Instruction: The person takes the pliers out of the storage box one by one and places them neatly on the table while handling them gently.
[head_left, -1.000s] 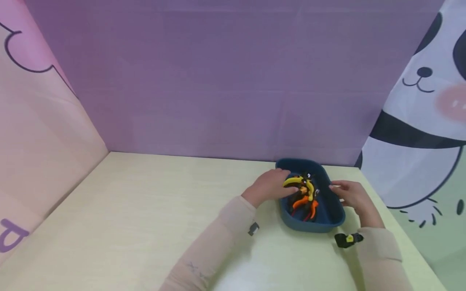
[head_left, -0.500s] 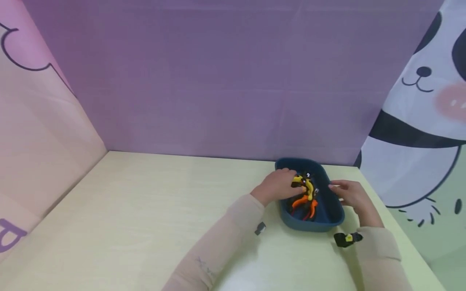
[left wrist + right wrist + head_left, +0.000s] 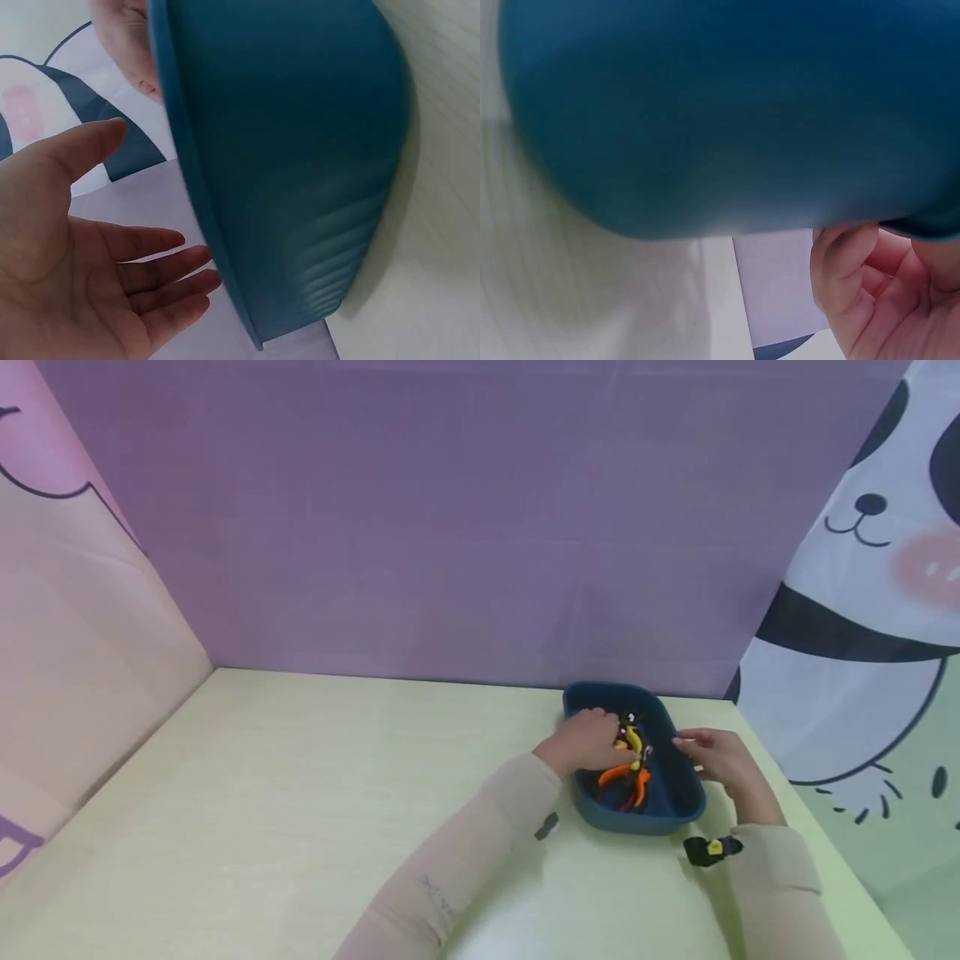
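A dark blue plastic basin (image 3: 660, 827) stands at the back right of the table. Inside it lie pliers with yellow handles (image 3: 634, 740) and pliers with orange handles (image 3: 641, 788). My left hand (image 3: 588, 743) reaches over the basin's left rim and partly covers the yellow handles. In the left wrist view its fingers (image 3: 161, 277) are loosely extended, thumb apart, with nothing between them; the basin wall (image 3: 300, 150) stands beside them. My right hand (image 3: 722, 764) pinches the basin's right rim between thumb and fingers; the right wrist view shows these fingers (image 3: 840, 270) curled at the rim.
The pale table (image 3: 337, 793) extends widely to the left of the basin. A purple backdrop (image 3: 450, 527) rises right behind the basin. A printed panda panel (image 3: 847, 693) closes off the right side. Each sleeve carries a small dark wrist camera (image 3: 712, 850).
My left hand has moved right, farther over the basin, and now covers more of the yellow-handled pliers. The right hand stays at the right rim. The head view has shifted slightly.
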